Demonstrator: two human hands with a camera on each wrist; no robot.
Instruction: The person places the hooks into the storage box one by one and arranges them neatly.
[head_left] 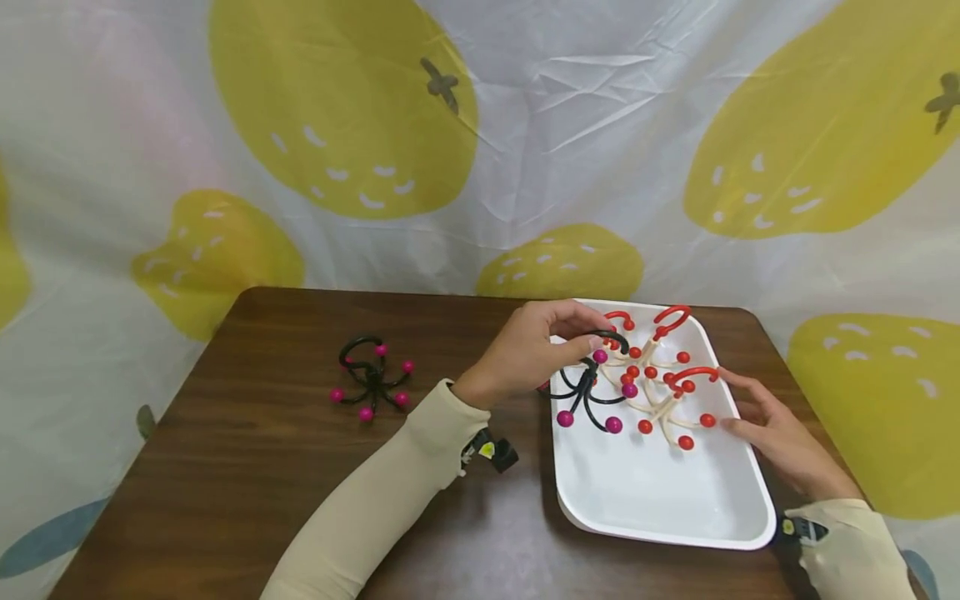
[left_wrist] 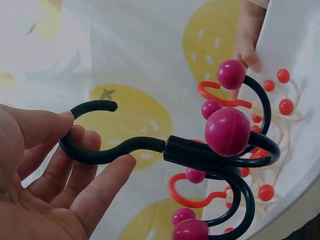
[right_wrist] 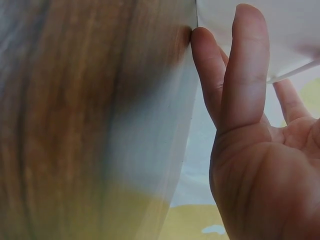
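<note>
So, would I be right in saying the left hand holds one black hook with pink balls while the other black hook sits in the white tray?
Not quite: the other black hook sits on the brown table, to the left of the white tray, as the head view shows. The left hand does hold one black hook with pink balls.

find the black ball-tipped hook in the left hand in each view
Head: right of centre, the black ball-tipped hook overlaps the left side of the white tray, pinched by the left hand.
Left wrist: across the middle, curved end left, magenta balls right.
Right wrist: not in it.
Shared landmark: yellow-fruit-print cloth.
</note>
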